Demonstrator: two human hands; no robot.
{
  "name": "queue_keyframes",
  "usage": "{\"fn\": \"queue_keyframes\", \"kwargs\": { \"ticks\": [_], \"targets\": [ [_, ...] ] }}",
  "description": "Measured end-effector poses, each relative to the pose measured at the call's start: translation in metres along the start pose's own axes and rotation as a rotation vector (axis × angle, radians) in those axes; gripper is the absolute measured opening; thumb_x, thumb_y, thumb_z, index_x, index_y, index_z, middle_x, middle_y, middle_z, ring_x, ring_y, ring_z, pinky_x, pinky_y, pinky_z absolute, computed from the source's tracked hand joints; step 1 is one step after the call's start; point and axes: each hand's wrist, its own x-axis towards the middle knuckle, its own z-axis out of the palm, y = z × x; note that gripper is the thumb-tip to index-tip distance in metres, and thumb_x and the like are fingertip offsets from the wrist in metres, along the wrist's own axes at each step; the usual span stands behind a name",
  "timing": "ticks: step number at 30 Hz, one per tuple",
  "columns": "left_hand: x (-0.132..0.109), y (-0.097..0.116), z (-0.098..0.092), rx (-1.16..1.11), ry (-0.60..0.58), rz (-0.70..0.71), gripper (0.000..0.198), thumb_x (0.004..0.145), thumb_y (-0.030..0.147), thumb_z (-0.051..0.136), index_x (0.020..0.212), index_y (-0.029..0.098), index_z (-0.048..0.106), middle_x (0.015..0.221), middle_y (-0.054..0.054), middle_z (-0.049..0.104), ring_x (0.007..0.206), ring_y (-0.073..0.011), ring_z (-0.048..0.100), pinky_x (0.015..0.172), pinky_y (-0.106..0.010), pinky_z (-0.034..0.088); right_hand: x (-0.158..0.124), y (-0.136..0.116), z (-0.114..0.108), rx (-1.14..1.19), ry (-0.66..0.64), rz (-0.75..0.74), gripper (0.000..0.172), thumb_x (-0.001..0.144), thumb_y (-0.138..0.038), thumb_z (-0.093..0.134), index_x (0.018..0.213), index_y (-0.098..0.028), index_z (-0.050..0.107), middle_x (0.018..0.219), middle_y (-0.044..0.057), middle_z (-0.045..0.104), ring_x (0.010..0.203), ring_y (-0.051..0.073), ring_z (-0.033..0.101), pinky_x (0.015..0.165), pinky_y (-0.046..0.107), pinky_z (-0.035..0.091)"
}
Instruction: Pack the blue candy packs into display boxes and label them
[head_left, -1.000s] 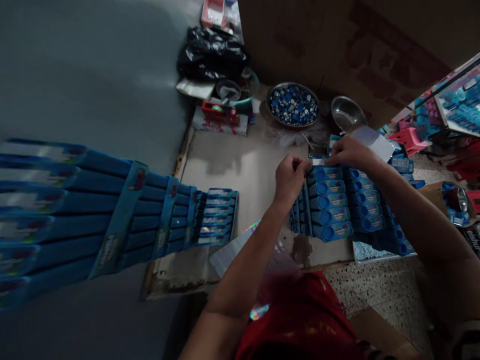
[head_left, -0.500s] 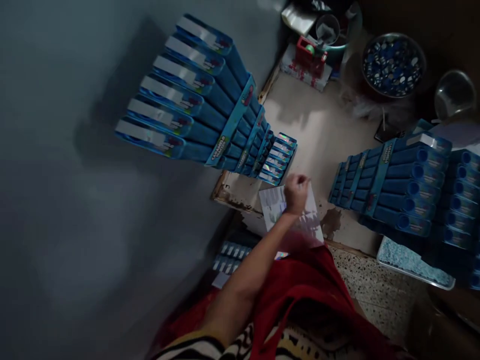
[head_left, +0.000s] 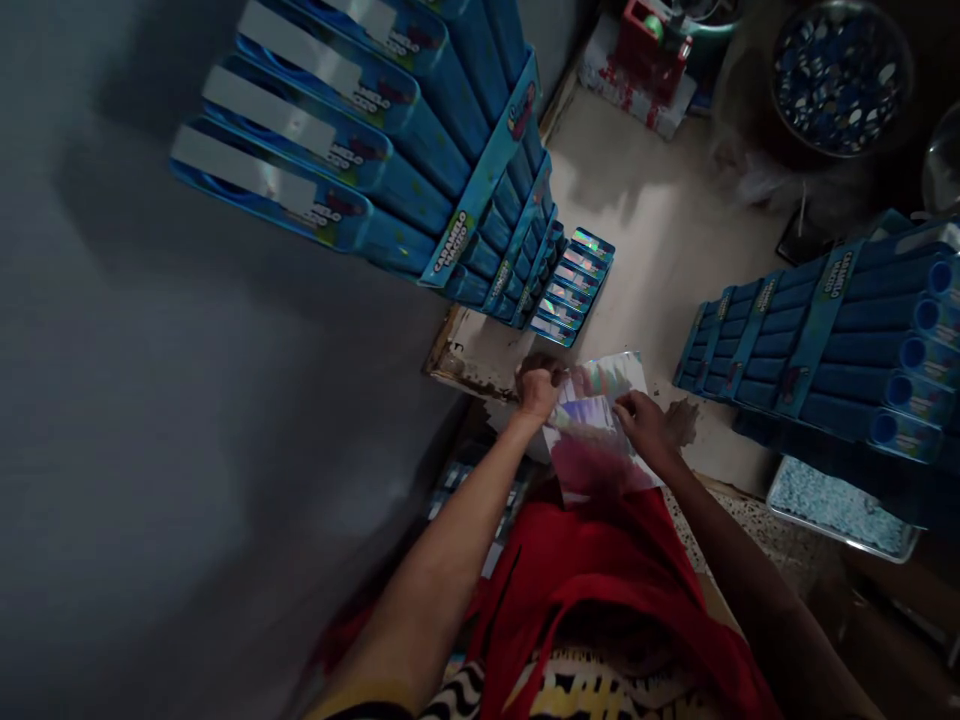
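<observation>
A shiny, mirror-like sheet (head_left: 574, 480) lies at the table's near edge, in front of the red apron, reflecting its red. Over it is a smaller bright piece (head_left: 589, 412), perhaps a second sheet or a lifted part of the first; I cannot tell which. My left hand (head_left: 537, 393) is closed at the left edge of this piece. At its right edge my right hand (head_left: 643, 423) pinches with thumb and forefinger. Just beyond my left hand stands a short row of blue boxes (head_left: 571, 288) with glossy tops.
Tall stacks of blue boxes with banded sleeves rise on the left (head_left: 420, 160) and right (head_left: 817, 330) of the table (head_left: 637, 290). Farther back are a red tape dispenser (head_left: 651, 45) and a bowl of blue and silver pieces (head_left: 840, 80). A metal tray (head_left: 844, 505) of pale blue bits sits lower right.
My left hand has moved left and down to the sheet's side. My right hand has come into view at the right side. The smaller bright piece now shows between them. The view has shifted closer.
</observation>
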Motion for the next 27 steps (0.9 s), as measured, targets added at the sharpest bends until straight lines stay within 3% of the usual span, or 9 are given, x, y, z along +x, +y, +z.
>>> {"fn": "queue_keyframes", "kwargs": {
  "ticks": [2, 6, 10, 15, 20, 24, 27],
  "targets": [
    [-0.004, 0.006, -0.006, 0.010, 0.001, -0.002, 0.016, 0.091, 0.034, 0.070, 0.082, 0.021, 0.072, 0.088, -0.014, 0.078, 0.094, -0.0281, 0.071, 0.079, -0.033, 0.044, 0.008, -0.006, -0.004, -0.047, 0.027, -0.088, 0.017, 0.096, -0.021, 0.057, 0.104, -0.019, 0.073, 0.108, 0.012, 0.074, 0.102, 0.025, 0.066, 0.094, 0.037, 0.050],
    [-0.004, 0.027, -0.025, -0.035, -0.040, 0.078, 0.011, 0.090, 0.028, 0.070, 0.095, 0.022, 0.077, 0.099, -0.009, 0.081, 0.091, -0.0228, 0.071, 0.083, -0.030, 0.048, 0.025, -0.026, -0.001, -0.215, 0.098, -0.318, 0.034, 0.105, -0.019, 0.048, 0.128, -0.018, 0.073, 0.125, 0.016, 0.073, 0.118, 0.029, 0.062, 0.105, 0.039, 0.047],
    [0.001, 0.045, -0.036, -0.100, -0.077, 0.151, 0.015, 0.091, 0.028, 0.065, 0.091, 0.021, 0.078, 0.101, -0.008, 0.081, 0.096, -0.0223, 0.071, 0.089, -0.031, 0.050, 0.038, -0.037, 0.012, -0.332, 0.119, -0.382, 0.040, 0.109, -0.022, 0.045, 0.141, -0.015, 0.069, 0.140, 0.017, 0.070, 0.123, 0.031, 0.059, 0.111, 0.041, 0.043],
    [0.006, 0.051, -0.028, -0.176, -0.084, 0.060, 0.017, 0.088, 0.032, 0.064, 0.084, 0.021, 0.076, 0.091, -0.006, 0.079, 0.088, -0.0215, 0.068, 0.083, -0.031, 0.049, 0.040, -0.030, 0.025, -0.407, 0.113, -0.378, 0.047, 0.111, -0.023, 0.039, 0.151, -0.014, 0.062, 0.152, 0.018, 0.063, 0.133, 0.034, 0.055, 0.113, 0.047, 0.040],
    [0.008, 0.053, -0.017, -0.203, -0.115, -0.019, 0.022, 0.087, 0.034, 0.059, 0.081, 0.018, 0.073, 0.080, -0.004, 0.074, 0.077, -0.0187, 0.064, 0.072, -0.028, 0.047, 0.022, -0.009, 0.030, -0.408, 0.097, -0.411, 0.056, 0.108, -0.014, 0.041, 0.163, -0.021, 0.049, 0.169, 0.014, 0.048, 0.150, 0.034, 0.046, 0.119, 0.051, 0.035],
    [0.011, 0.059, -0.016, -0.188, -0.133, -0.026, 0.024, 0.087, 0.037, 0.058, 0.081, 0.019, 0.072, 0.076, -0.002, 0.071, 0.073, -0.0180, 0.060, 0.066, -0.028, 0.043, 0.004, 0.000, 0.021, -0.376, 0.030, -0.382, 0.049, 0.107, -0.014, 0.046, 0.153, -0.024, 0.061, 0.160, 0.011, 0.059, 0.144, 0.032, 0.051, 0.118, 0.050, 0.035],
    [0.011, 0.068, -0.018, -0.163, -0.135, -0.011, 0.023, 0.087, 0.038, 0.060, 0.079, 0.020, 0.071, 0.076, -0.002, 0.069, 0.075, -0.0186, 0.060, 0.068, -0.029, 0.041, -0.002, -0.005, 0.007, -0.348, 0.015, -0.323, 0.035, 0.108, -0.020, 0.049, 0.134, -0.023, 0.073, 0.133, 0.011, 0.076, 0.129, 0.031, 0.059, 0.110, 0.045, 0.038]
  ]
}}
